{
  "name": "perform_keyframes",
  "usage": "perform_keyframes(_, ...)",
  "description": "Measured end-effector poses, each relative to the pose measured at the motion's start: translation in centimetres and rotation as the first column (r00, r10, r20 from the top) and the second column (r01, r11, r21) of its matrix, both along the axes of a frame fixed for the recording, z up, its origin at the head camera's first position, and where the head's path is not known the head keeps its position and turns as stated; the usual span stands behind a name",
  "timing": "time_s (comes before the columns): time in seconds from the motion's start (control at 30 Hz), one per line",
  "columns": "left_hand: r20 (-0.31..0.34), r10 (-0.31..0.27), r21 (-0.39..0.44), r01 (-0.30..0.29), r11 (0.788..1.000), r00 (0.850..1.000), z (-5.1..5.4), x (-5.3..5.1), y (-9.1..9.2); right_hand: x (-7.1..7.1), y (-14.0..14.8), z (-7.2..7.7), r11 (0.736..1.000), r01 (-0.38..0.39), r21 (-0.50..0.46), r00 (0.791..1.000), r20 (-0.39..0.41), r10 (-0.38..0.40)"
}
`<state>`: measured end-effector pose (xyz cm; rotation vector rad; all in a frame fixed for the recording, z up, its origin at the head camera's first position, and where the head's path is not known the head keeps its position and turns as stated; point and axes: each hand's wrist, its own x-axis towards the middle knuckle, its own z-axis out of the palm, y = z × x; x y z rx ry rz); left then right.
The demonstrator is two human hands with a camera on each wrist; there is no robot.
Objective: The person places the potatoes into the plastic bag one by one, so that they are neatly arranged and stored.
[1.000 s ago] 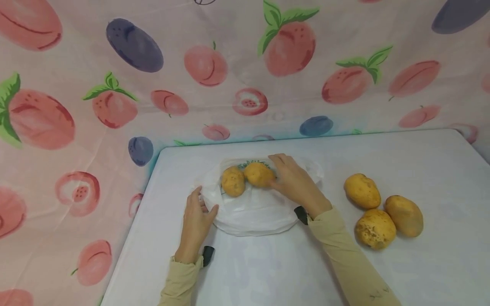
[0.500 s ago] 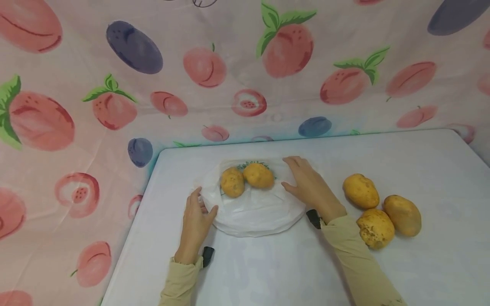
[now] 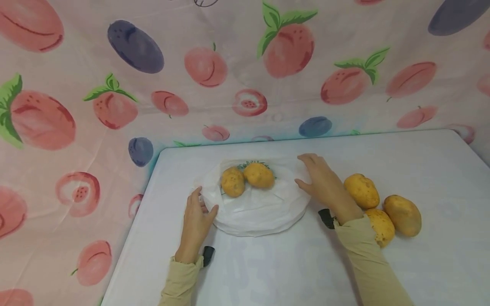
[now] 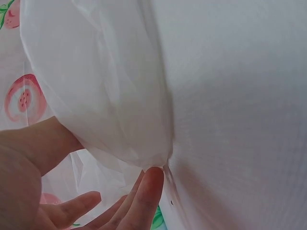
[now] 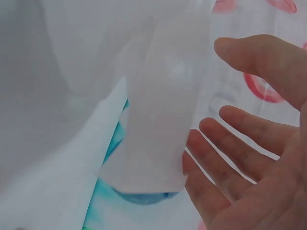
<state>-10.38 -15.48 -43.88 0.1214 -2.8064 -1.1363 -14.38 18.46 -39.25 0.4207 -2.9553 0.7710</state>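
Observation:
Two potatoes, a rounder left one [image 3: 232,182] and an oval right one [image 3: 259,175], lie side by side in the mouth of a white plastic bag [image 3: 256,216] with a green print. At the bag's left edge is my left hand [image 3: 197,223]; its thumb goes behind the plastic and a fingertip touches the edge in the left wrist view [image 4: 120,96]. My right hand [image 3: 325,182] is by the bag's right side, fingers spread and holding nothing. In the right wrist view the white plastic [image 5: 163,105] hangs close to its fingertips; contact is hard to tell.
To the right lie three more potatoes: one at the back [image 3: 361,191], one at the right [image 3: 403,215], and a front one [image 3: 380,227] partly behind my right sleeve. A fruit-print cloth [image 3: 249,51] rises behind the white table [image 3: 268,272].
My right hand has moved right, away from the right potato, to the bag's right edge. The left hand and the two potatoes on the bag have stayed put.

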Motion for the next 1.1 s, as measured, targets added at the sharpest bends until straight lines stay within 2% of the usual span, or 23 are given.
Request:
perform_keyframes(0.3,0.011,0.000,0.003,0.000,1.000,1.000,0.1,0.0,0.0,0.8,1.6,0.4,0.999,0.041,-0.017,0.999,-0.019,-0.042)
perform_keyframes(0.47,0.017,-0.002,0.002,0.002,1.000,1.000,0.2,0.1,0.1,1.1,2.2,0.8,0.997,0.083,-0.009,0.996,0.042,-0.082)
perform_keyframes(0.7,0.016,-0.003,0.002,0.003,1.000,1.000,0.1,0.1,0.1,1.5,3.3,0.4,0.992,0.119,-0.042,0.992,0.045,-0.117)
perform_keyframes(0.83,0.009,-0.002,0.001,0.002,1.000,1.000,0.0,0.1,0.0,1.8,3.8,0.4,0.988,0.149,-0.047,0.986,0.079,-0.146)
perform_keyframes(1.1,-0.010,-0.005,-0.002,0.005,1.000,1.000,-0.2,0.1,0.0,2.3,4.8,0.4,0.980,0.198,-0.003,0.979,0.058,-0.197)
